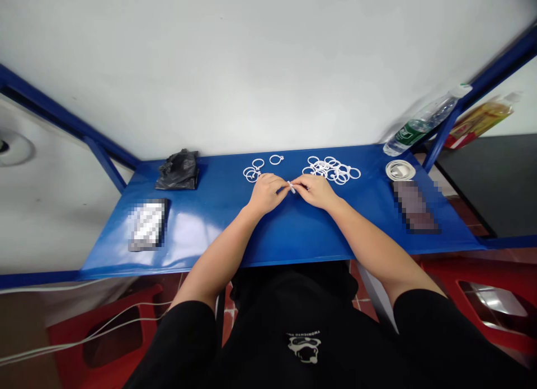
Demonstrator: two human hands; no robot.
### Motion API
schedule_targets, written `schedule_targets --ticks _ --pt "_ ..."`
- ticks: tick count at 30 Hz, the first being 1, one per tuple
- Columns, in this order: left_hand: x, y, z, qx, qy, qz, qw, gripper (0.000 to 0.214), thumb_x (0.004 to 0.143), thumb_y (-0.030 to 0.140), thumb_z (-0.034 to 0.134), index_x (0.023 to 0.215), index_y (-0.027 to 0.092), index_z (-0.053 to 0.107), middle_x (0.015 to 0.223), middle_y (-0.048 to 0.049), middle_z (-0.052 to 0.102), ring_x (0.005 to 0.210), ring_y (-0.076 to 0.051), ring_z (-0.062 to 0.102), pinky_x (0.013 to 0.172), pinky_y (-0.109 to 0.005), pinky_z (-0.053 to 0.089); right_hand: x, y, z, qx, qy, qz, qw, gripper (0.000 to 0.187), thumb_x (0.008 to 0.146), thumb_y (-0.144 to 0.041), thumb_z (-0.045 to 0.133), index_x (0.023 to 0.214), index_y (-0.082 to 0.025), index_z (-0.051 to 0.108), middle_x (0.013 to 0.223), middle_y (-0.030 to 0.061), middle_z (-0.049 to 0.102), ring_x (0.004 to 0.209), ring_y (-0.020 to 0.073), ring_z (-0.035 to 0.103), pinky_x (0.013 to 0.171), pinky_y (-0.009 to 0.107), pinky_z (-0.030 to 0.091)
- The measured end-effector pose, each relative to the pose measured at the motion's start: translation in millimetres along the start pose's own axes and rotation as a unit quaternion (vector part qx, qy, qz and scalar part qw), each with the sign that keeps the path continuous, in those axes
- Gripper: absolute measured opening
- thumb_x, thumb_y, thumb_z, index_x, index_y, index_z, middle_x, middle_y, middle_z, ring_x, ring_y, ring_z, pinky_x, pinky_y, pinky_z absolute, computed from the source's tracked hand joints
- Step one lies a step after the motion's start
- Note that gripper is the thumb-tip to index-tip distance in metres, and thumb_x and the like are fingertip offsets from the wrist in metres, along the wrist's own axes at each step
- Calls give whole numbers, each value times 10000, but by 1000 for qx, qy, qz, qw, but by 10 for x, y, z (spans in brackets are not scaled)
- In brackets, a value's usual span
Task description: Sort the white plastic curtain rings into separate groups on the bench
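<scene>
Over the middle of the blue table (218,227), my left hand (267,194) and my right hand (314,190) meet fingertip to fingertip. Both pinch one small white plastic ring (292,188), seen nearly edge-on and partly covered by the fingers. Just beyond my right hand lies a loose heap of white curtain rings (340,173), each a thin hoop with a small eyelet. Past my left hand are several more such rings (250,174), partly hidden by the hand. A single ring (276,160) lies apart between the two groups.
At the left are a crumpled black plastic bag (178,171) and a blurred flat object (149,224). To the right lie a coiled white cable (400,170) and a blurred dark phone-like slab (415,206). A water bottle (419,126) leans by the blue frame. Red stools (104,338) stand below.
</scene>
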State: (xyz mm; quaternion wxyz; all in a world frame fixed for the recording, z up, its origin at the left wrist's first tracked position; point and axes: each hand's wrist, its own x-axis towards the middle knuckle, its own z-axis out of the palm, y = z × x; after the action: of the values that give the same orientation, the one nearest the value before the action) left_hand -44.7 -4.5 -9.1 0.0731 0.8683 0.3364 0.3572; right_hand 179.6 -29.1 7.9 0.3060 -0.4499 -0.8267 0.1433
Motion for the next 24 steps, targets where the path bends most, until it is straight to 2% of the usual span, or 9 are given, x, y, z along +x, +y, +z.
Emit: schedule_targets --ticks 6,14,19,24 --pt "-2 5 -18 -3 -18 -1 1000 229 1040 360 629 932 249 797 949 -59 811 904 -231 725 952 -467 520 3 -30 -13 -10 -15 5 1000 257 1027 -300 576 1060 -261 827 1021 49 834 924 229 760 831 350 552" --pt "-11 8 5 -2 -15 -2 1000 185 1018 314 645 906 253 779 931 -35 816 898 -225 738 1035 -491 504 -1 -53 -7 -28 -6 -4 1000 241 997 -292 579 1012 -246 815 972 48 828 882 222 753 794 341 538" --pt "10 -85 -53 10 9 -21 1000 190 1022 369 668 953 245 794 988 -57 824 942 -246 742 967 -466 522 11 -13 -103 -55 54 25 997 206 960 -313 609 955 -238 801 899 48 809 788 214 717 747 344 524" --pt "-11 -362 -243 57 48 -93 993 202 1013 377 670 946 236 798 924 -70 809 872 -257 729 860 -432 532 22 131 -380 -113 129 119 978 153 917 -274 610 896 -230 755 880 63 788 794 251 701 736 379 493"
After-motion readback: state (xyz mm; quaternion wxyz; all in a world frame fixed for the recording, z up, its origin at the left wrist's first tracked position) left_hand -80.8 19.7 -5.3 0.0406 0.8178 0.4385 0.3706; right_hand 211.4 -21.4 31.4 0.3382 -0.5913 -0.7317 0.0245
